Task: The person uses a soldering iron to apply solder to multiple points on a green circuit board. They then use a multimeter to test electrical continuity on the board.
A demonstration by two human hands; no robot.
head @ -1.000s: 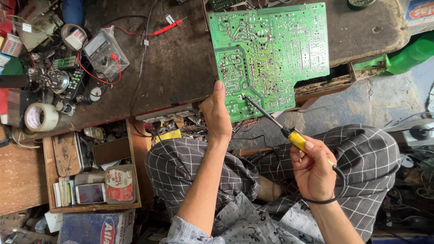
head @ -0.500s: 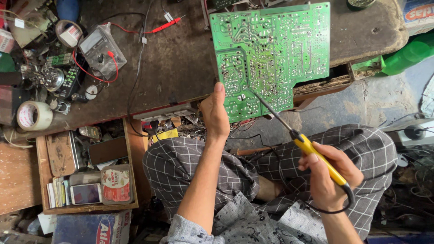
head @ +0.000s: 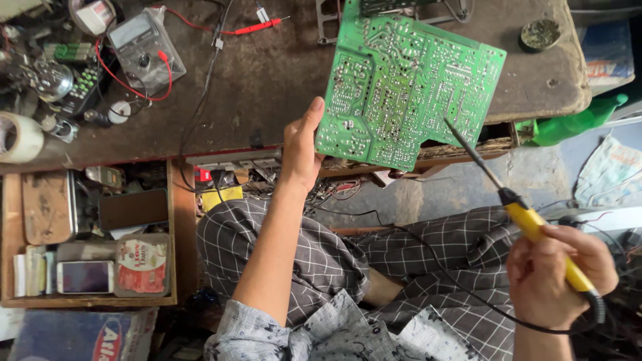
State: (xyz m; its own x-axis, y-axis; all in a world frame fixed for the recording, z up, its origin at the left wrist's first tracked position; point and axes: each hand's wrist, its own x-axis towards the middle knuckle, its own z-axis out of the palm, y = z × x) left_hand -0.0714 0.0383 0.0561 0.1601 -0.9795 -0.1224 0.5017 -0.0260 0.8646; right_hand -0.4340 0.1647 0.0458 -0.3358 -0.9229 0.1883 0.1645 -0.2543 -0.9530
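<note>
Over cluttered workbench [head: 267,80], left hand [head: 301,150] grips green circuit board [head: 408,90]; right hand [head: 558,271] clasps yellow soldering iron [head: 528,224]

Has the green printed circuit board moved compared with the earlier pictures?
Yes. The green printed circuit board has tilted clockwise against the dark worn workbench; its edges no longer run parallel to the bench edge.

1. A dark, worn wooden workbench [head: 281,73] spans the top, in even daylight
2. An open wooden drawer [head: 175,220] sits lower left
3. Grey concrete floor [head: 441,194] shows beneath the bench edge
</note>
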